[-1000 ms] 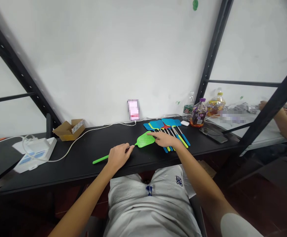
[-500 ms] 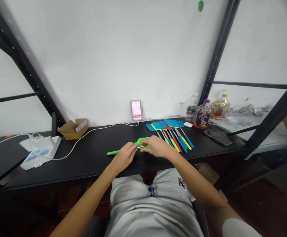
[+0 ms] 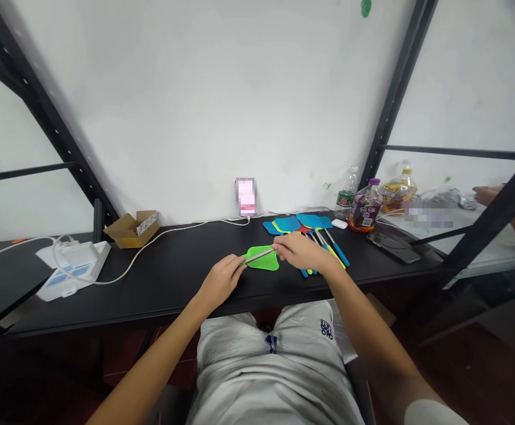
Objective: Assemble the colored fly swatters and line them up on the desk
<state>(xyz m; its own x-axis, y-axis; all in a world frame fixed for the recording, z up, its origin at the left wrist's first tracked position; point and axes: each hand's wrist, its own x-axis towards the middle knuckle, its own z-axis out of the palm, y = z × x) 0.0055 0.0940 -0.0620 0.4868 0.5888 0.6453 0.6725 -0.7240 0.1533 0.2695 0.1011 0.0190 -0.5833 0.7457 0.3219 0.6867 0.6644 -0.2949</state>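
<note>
A green fly swatter (image 3: 263,260) with a perforated head is between my hands, just above or on the black desk; I cannot tell which. My left hand (image 3: 222,277) is closed around its neck end. Across the head runs a slim metal rod (image 3: 259,256), slanting up from my left fingers to my right hand (image 3: 299,251), which pinches its far end. The green handle is not visible. Just beyond my right hand lies a fanned group of fly swatters (image 3: 288,224) with blue, yellow and red heads, partly covered by that hand.
A lit phone (image 3: 246,196) leans on the wall, its white cable trailing left. An open cardboard box (image 3: 132,230) and a white packet (image 3: 75,268) are at left. Bottles (image 3: 366,206), a white earbud case (image 3: 339,224) and a dark phone (image 3: 393,247) are at right. Another person's hand (image 3: 487,195) shows beyond the frame.
My right hand went from the swatter's head to the metal rod, then drew right with its end. More rod shows now. The green handle left of my left hand has gone from sight.
</note>
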